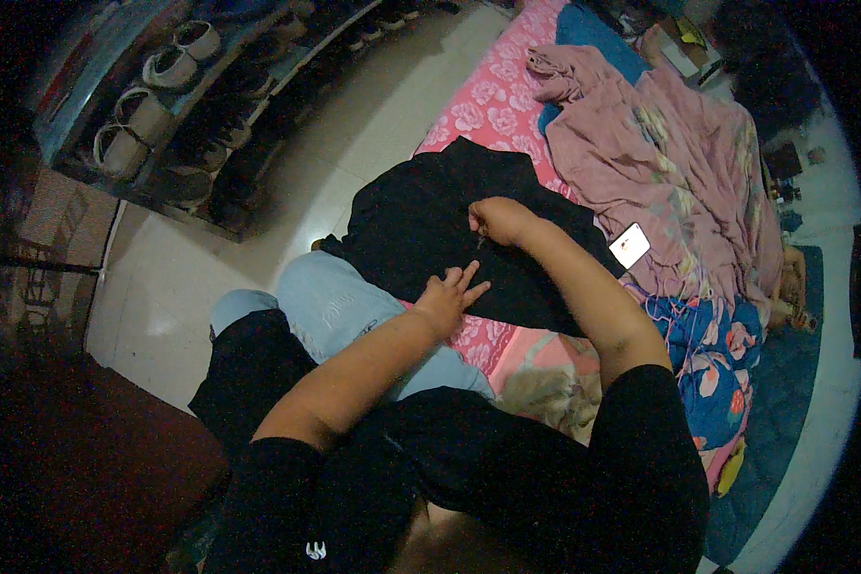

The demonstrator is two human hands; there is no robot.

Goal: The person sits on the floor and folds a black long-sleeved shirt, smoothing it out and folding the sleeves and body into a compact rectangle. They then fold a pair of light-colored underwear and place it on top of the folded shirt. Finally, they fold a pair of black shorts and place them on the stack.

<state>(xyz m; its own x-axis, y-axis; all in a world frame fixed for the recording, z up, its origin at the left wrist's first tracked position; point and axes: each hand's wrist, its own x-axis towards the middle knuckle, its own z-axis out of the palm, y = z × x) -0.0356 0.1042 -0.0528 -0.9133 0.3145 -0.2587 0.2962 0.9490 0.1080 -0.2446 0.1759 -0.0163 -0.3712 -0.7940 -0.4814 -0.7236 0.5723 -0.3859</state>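
A black cloth garment (409, 208) lies spread over a pink flowered bedsheet (502, 107) and reaches to my knee in light blue jeans (330, 294). My left hand (445, 298) rests at the near edge of the garment, fingers apart, with nothing seen in it. Farther out, my right hand (499, 221) is over the middle of the garment with its fingers curled down. A small thing, too dark to make out, shows under its fingertips. Whether these fingers pinch the cloth cannot be told.
To the right are a white-faced phone or card (629, 246), a crumpled pink blanket (660, 165) and a blue flowered cloth (717, 359) with thin cords. At the upper left, a rack (147, 190) holds several pairs of footwear beside the tiled floor (316, 172).
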